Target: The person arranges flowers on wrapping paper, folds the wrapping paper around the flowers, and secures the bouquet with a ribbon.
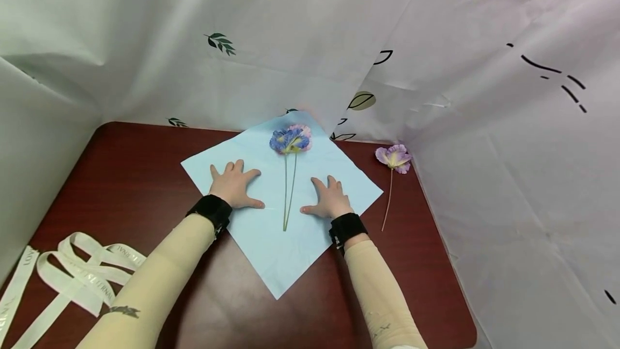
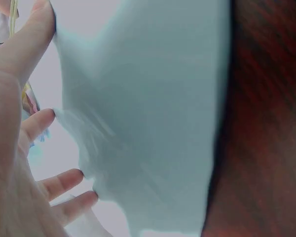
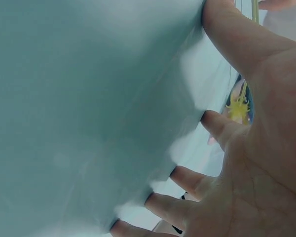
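A light blue sheet of wrapping paper [image 1: 278,265] lies on the table, turned so one corner points toward me. Two artificial flowers, a blue one [image 1: 283,140] and a pink one [image 1: 305,132] partly behind it, rest on its upper half with their thin stems crossing near the lower ends. Left of the stems, my left hand [image 1: 233,186] touches the paper with spread fingers. My right hand [image 1: 331,199] does the same on the right side. In both wrist views the fingertips press on the paper [image 2: 148,118], which wrinkles slightly beside them. Neither hand holds anything.
A purple artificial flower [image 1: 394,158] lies on the dark red table [image 1: 140,176] at the right. Loops of white printed ribbon [image 1: 79,273] lie at the front left, near the left forearm. White patterned sheeting [image 1: 290,31] stands behind and beside the table.
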Available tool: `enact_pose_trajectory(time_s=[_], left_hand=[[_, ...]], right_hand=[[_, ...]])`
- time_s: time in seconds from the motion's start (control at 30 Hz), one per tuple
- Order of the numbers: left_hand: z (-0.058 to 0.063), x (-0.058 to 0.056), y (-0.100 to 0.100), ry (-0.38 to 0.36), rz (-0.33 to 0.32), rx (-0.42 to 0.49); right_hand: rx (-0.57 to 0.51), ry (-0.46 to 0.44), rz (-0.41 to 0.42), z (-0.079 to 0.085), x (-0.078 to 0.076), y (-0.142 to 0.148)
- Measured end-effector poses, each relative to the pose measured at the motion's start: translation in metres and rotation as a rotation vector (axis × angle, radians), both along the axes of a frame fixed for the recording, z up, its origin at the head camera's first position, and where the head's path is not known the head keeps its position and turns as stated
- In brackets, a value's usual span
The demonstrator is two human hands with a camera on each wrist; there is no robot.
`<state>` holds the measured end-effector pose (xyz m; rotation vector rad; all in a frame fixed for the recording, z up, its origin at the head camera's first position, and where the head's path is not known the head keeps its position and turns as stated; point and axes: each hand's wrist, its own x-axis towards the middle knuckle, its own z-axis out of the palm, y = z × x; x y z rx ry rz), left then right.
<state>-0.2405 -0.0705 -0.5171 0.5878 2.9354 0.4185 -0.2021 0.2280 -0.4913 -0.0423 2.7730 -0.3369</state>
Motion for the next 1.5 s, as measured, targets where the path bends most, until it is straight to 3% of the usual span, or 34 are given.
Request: enact_pose_trajectory(time_s=[0.13,0.37,0.77,1.07,1.5], left_hand=[[-0.006,0.0,0.0,0.026,-0.015,-0.003],[0.0,0.003,-0.001,-0.082,-0.006,0.062],[0.011,0.004,-0.012,-0.241,-0.055,0.031],[0.017,0.006,-0.006,-0.268,-0.047,0.062],[0.008,-0.002,-0.005,-0.284,-0.04,0.054]], right_hand=[[0.019,-0.003,-0.001,0.0,0.001,0.002],[0.025,0.001,0.006,-0.001,-0.001,0.003],[0.002,0.008,0.001,0.002,-0.002,-0.002],[-0.018,0.012,-0.013,0.0,-0.001,0.002],[-0.117,0.016,0.001,0.001,0.0,0.012]])
